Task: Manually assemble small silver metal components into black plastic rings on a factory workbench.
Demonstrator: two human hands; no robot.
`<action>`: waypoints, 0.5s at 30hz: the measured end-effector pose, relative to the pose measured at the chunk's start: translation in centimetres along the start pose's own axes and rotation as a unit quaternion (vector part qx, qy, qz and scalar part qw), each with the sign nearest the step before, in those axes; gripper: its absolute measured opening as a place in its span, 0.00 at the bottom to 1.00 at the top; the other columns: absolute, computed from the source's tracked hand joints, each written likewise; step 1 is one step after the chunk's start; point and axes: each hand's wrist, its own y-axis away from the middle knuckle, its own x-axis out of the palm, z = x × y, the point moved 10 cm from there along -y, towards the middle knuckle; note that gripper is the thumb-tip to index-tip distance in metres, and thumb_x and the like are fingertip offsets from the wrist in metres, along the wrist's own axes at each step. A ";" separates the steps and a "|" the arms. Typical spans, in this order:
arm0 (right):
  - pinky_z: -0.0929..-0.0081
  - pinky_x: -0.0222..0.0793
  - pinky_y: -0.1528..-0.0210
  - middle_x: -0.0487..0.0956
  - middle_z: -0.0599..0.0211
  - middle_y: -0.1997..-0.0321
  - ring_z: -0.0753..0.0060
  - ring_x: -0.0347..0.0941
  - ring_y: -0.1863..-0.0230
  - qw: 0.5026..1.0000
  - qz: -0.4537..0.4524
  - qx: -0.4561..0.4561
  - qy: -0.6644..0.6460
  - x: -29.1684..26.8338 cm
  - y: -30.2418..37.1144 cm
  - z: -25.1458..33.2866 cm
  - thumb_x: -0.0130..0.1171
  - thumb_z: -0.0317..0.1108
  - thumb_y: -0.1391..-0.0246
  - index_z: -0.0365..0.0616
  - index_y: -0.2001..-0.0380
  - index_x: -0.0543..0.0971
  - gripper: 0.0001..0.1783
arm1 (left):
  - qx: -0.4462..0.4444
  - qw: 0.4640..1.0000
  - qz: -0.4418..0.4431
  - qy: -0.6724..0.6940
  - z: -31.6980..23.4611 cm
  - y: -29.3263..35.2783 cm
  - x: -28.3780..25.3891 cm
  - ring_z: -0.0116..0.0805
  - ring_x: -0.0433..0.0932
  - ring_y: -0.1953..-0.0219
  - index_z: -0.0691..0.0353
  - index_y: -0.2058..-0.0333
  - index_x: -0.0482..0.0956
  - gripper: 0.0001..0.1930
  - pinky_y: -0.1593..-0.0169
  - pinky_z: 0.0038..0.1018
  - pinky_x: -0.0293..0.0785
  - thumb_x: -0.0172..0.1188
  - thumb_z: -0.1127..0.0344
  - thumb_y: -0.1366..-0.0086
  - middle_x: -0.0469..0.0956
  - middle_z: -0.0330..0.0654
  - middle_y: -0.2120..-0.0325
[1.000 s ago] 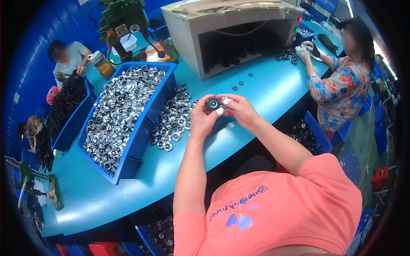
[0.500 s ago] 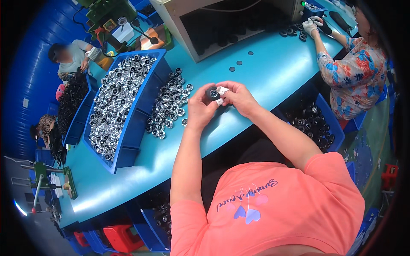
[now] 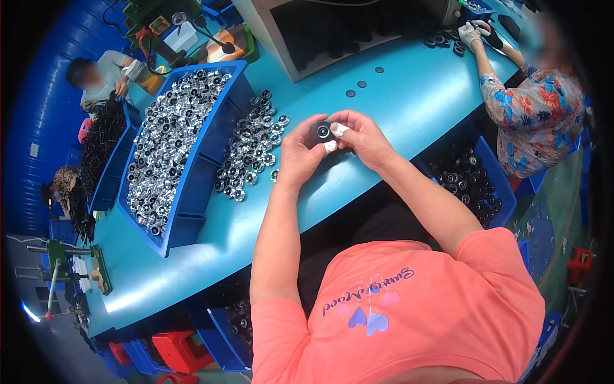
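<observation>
Above the table's near edge, my left hand (image 3: 300, 153) and my right hand (image 3: 363, 137) are closed around one small black wheel (image 3: 323, 132) with a metal centre. White wrapping covers fingertips on both hands. The thumbs and fingers hold the wheel from either side, partly hiding its rim. To the left of my hands lies a loose heap of shiny clear-and-silver wheel hubs (image 3: 254, 144) with black centres. Beyond my hands, three flat dark discs (image 3: 361, 84) rest on the turquoise table (image 3: 409, 105).
A blue bin (image 3: 203, 173) full of hubs stands on the table at left. Under the table at right, another blue bin (image 3: 505, 198) holds black wheels. A large pale box (image 3: 263, 32) stands at the back. A co-worker (image 3: 531, 109) with gloved hands works at far right.
The view has shifted slightly. Both hands keep the wheel in nearly the same place, with only slight movement of the fingers.
</observation>
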 end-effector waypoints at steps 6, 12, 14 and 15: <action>0.84 0.75 0.56 0.81 0.69 0.57 0.84 0.76 0.61 1.000 -0.001 0.019 -0.011 0.3 0.4 0.2 0.57 0.23 0.38 0.38 0.47 0.77 0.16 | -0.038 0.997 0.020 0.069 0.9 -0.3 -0.1 0.24 0.81 0.64 0.63 0.42 0.75 0.29 0.75 0.19 0.75 0.68 0.76 0.44 0.82 0.37 0.58; 0.82 0.76 0.55 0.81 0.66 0.56 0.82 0.76 0.59 1.000 0.002 0.021 0.004 0.3 0.3 0.0 0.56 0.23 0.38 0.38 0.46 0.77 0.16 | -0.026 0.994 0.017 0.107 0.9 -0.4 -0.1 0.24 0.81 0.65 0.62 0.43 0.71 0.29 0.74 0.18 0.74 0.69 0.74 0.43 0.83 0.39 0.60; 0.82 0.76 0.55 0.81 0.65 0.55 0.81 0.77 0.59 1.000 -0.006 0.025 0.005 0.2 0.3 0.1 0.55 0.22 0.38 0.38 0.46 0.77 0.17 | -0.030 0.995 0.014 0.099 1.1 -0.5 -0.3 0.25 0.81 0.63 0.63 0.42 0.72 0.29 0.74 0.19 0.75 0.69 0.76 0.43 0.82 0.40 0.59; 0.81 0.76 0.55 0.81 0.65 0.55 0.81 0.77 0.58 1.000 -0.010 0.027 0.006 0.1 0.3 0.1 0.55 0.22 0.38 0.38 0.46 0.77 0.17 | -0.032 0.995 0.013 0.096 1.3 -0.6 -0.4 0.26 0.81 0.63 0.64 0.42 0.72 0.29 0.74 0.20 0.75 0.68 0.76 0.42 0.82 0.40 0.58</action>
